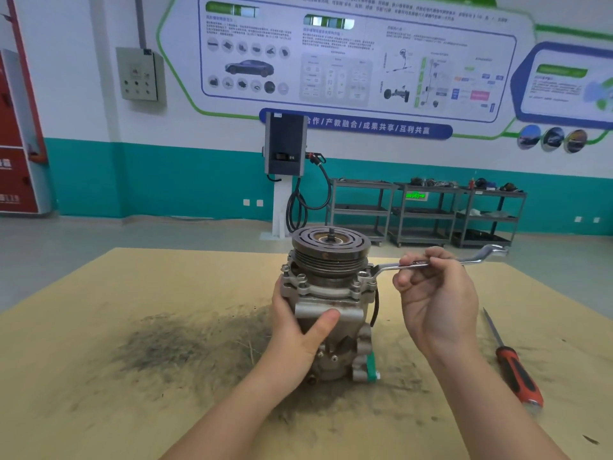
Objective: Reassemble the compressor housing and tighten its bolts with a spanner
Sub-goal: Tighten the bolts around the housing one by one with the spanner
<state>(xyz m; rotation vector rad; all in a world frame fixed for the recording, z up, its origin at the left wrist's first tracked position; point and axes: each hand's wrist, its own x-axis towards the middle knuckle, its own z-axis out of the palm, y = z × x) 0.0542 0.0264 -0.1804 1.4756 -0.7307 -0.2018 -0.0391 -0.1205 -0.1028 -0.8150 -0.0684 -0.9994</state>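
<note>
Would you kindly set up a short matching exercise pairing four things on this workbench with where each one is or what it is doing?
Things:
1. left hand
2. right hand
3. spanner
4. screwdriver

States:
A. lies alone on the table, to the right
B. grips the compressor body, thumb across its front
C. its ring end sits on a flange bolt
D. pinches the spanner's shaft

Pairs: 1-B, 2-D, 3-C, 4-A

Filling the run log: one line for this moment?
left hand steadies compressor | right hand holds spanner on right flange bolt | screwdriver idle
</note>
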